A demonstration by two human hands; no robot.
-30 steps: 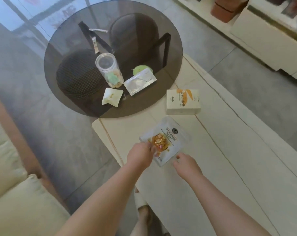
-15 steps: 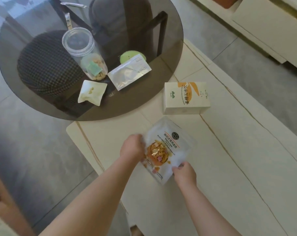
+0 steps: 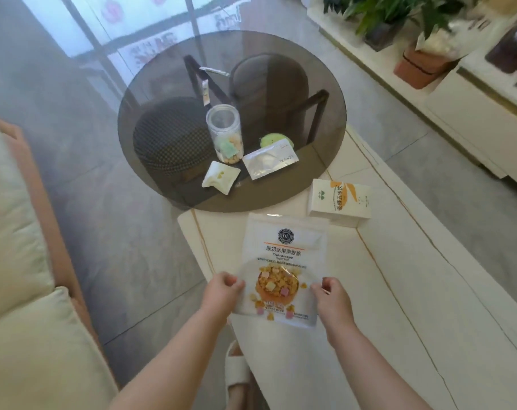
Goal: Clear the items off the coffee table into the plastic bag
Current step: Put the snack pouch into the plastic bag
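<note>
Both hands held one thing, the oat crisp pouch (image 3: 282, 270), by its lower side edges: the left hand (image 3: 221, 292) pinched the edge at 9 o'clock of the printed bowl, the right hand (image 3: 329, 297) pinched the opposite edge at 3 o'clock. The pouch appeared lifted a little off the pale table (image 3: 399, 306), its top pointing to 12 o'clock, though how far it was raised could not be told.

The step in hand seemed to be picking up the first item. No plastic bag showed anywhere, so the next move would likely call for finding or opening that bag and dropping the pouch in, probably freeing one hand to do so.

At 1 o'clock from the pouch, near it, lay a white carton (image 3: 340, 201) on the same table. Beyond, at 12 o'clock, on the round glass table (image 3: 162, 93), stood an open clear jar (image 3: 225, 134), with a small white packet (image 3: 220, 180) just beside it at 6 o'clock and a silver sachet (image 3: 269, 162) at 4 o'clock, partly covering a green lid (image 3: 271, 139). All of these were well apart from the hands.
</note>
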